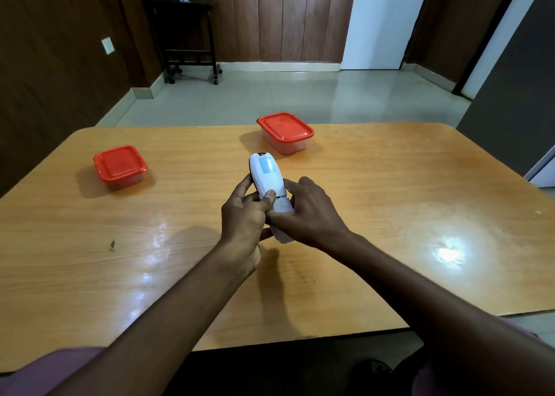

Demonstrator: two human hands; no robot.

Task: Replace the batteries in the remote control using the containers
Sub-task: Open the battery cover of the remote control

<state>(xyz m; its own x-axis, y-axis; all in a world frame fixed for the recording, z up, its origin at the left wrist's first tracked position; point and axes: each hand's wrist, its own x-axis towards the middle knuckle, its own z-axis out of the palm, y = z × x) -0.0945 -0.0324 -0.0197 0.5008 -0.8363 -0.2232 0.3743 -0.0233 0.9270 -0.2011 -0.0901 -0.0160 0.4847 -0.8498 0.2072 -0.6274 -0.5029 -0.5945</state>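
A white remote control (265, 176) with a pale blue label is held back side up above the middle of the wooden table (390, 203). My left hand (244, 215) grips its left side, thumb pressed on the back. My right hand (309, 212) wraps its lower half, over the battery cover (282, 206), where a thin dark gap shows at the cover's upper edge. Two clear containers with red lids stand closed: one (120, 166) at the left, one (285, 131) near the table's far edge. No batteries are visible.
The table's far edge lies just behind the far container, its near edge close to my body. Beyond it are a tiled floor, a dark wheeled side table (189, 38) with a small white pot, and wooden wall panels.
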